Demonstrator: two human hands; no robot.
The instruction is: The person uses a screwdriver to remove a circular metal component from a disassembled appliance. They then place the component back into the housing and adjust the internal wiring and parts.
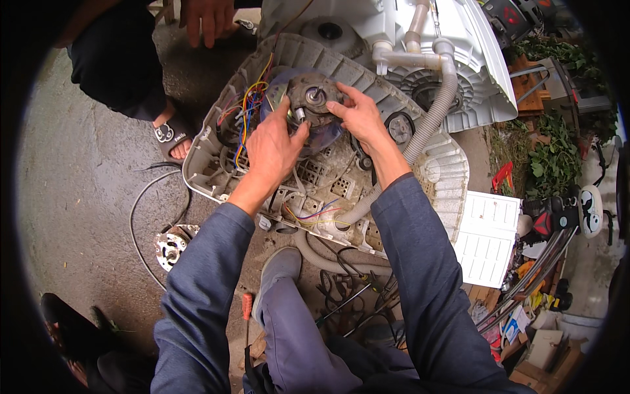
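A round, grimy electric motor [303,84] with a shaft at its middle sits over the far part of a dirty plastic washing-machine base [328,164]. My left hand [272,148] grips the motor's near-left edge, index finger and thumb either side of a small shiny metal cylinder [300,113]. On the motor's right side, my right hand [361,115] holds the rim, with its thumb on the face. Clear bluish plastic shows around the motor. Coloured wires [246,111] run beside it on the left. Whether the motor touches the base is hidden.
A ribbed grey hose [438,108] crosses the base's right side from a white tub [482,79]. On the floor at left lies another motor [174,246] near a cable. A red-handled screwdriver [247,307] is by my leg. Another person's hand [209,20] and sandalled foot [177,144] appear at upper left.
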